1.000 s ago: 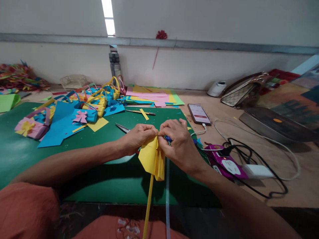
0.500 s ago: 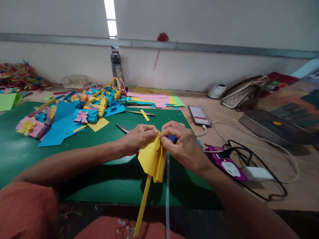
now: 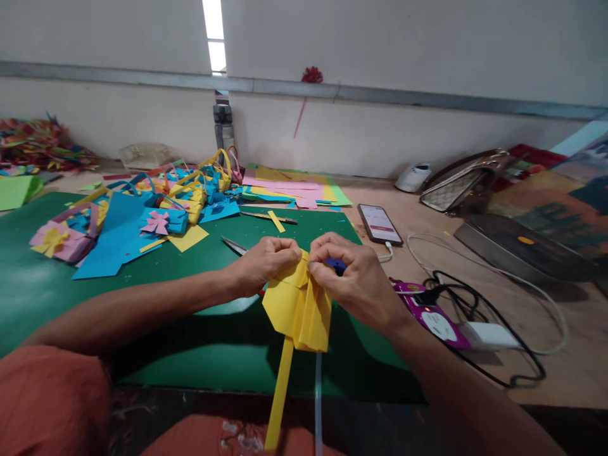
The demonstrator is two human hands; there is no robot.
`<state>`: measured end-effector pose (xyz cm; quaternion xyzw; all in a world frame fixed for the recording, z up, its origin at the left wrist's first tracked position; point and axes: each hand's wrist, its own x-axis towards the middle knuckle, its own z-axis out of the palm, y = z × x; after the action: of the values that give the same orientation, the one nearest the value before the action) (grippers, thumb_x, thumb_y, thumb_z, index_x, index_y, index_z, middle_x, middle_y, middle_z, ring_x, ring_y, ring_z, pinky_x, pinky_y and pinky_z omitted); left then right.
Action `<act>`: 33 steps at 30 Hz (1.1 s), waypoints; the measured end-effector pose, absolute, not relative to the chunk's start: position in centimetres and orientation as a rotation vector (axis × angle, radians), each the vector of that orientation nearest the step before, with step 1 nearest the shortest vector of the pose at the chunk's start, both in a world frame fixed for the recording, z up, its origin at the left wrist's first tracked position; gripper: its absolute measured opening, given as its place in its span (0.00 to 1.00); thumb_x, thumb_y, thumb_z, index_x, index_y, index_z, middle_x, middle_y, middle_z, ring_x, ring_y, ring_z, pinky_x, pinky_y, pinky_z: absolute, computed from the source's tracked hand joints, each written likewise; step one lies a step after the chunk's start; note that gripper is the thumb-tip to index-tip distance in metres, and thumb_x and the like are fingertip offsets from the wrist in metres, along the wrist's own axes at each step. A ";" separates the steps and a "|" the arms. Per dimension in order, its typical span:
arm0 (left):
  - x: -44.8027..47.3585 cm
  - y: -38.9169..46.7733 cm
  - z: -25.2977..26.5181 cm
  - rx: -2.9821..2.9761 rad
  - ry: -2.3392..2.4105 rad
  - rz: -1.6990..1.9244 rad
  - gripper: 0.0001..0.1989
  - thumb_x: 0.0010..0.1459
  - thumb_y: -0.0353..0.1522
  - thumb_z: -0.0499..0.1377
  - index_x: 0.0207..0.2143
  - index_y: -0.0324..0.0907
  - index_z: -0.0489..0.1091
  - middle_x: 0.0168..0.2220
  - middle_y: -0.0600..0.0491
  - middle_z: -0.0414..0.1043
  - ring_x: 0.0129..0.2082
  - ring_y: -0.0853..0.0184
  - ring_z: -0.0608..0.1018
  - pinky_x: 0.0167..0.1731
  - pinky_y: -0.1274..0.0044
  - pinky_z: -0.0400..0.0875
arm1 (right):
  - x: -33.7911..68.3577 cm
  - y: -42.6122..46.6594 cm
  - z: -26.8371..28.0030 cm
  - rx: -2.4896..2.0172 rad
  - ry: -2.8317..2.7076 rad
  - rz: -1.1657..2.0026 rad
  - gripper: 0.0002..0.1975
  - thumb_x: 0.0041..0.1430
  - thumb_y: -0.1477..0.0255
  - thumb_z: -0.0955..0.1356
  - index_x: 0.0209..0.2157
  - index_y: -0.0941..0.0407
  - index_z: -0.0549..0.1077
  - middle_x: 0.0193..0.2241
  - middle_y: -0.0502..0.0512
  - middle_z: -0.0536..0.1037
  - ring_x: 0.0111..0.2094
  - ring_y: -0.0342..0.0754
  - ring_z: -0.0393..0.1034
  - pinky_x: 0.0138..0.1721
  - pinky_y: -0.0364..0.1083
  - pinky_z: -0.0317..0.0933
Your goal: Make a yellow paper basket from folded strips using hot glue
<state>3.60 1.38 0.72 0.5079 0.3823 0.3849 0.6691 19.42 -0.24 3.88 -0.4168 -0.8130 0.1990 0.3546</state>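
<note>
Between my two hands hangs a folded yellow paper basket [image 3: 297, 310], with a long yellow paper strip [image 3: 279, 396] trailing down from it. My left hand [image 3: 268, 263] pinches its upper left edge between thumb and fingers. At the upper right edge, my right hand [image 3: 349, 269] is closed on the paper in a pinch. Behind the right fingers shows part of a blue tool [image 3: 338, 266], mostly hidden. A translucent stick [image 3: 318, 399] runs down below the basket. Scissors [image 3: 234, 246] lie beyond my left hand, their handles mostly covered by it.
A green cutting mat [image 3: 199, 342] covers the table. Finished paper baskets [image 3: 61, 240] and blue paper [image 3: 111, 237] lie on the left. A cutter [image 3: 268, 217] and coloured sheets [image 3: 294, 185] lie ahead. On the right are a phone [image 3: 380, 223], a purple power strip [image 3: 427, 316] and cables.
The yellow basket's right side has spread outward to the right, and its folds show wider. The hanging strip has swung slightly right. Both hands stay nearly in place.
</note>
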 end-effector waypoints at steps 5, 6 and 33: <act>3.7 1.3 0.8 1.157 0.875 0.865 0.10 0.48 0.35 0.56 0.22 0.41 0.58 0.17 0.62 0.57 0.15 0.78 0.62 0.17 0.84 0.56 | 19.7 -0.4 4.3 -1.088 -2.077 0.400 0.08 0.51 0.78 0.63 0.20 0.56 0.67 0.28 0.50 0.72 0.31 0.45 0.67 0.33 0.47 0.57; 3.6 1.3 0.9 1.164 0.871 0.860 0.10 0.48 0.35 0.56 0.22 0.41 0.58 0.17 0.62 0.57 0.15 0.78 0.62 0.17 0.84 0.56 | 19.7 -0.3 4.3 -1.089 -2.070 0.366 0.08 0.52 0.77 0.63 0.21 0.55 0.68 0.29 0.51 0.72 0.32 0.46 0.67 0.35 0.48 0.57; 2.1 0.6 3.8 2.287 0.895 0.833 0.12 0.57 0.31 0.49 0.21 0.41 0.54 0.19 0.60 0.49 0.20 0.74 0.55 0.20 0.81 0.49 | 19.6 -0.6 4.7 -1.134 -2.073 0.537 0.06 0.51 0.74 0.64 0.22 0.56 0.70 0.22 0.48 0.73 0.25 0.42 0.64 0.28 0.43 0.56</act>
<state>2.10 0.63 3.77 0.8488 0.3322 0.3094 0.2709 19.61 -0.58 4.69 -0.4382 -0.8009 0.2075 0.3514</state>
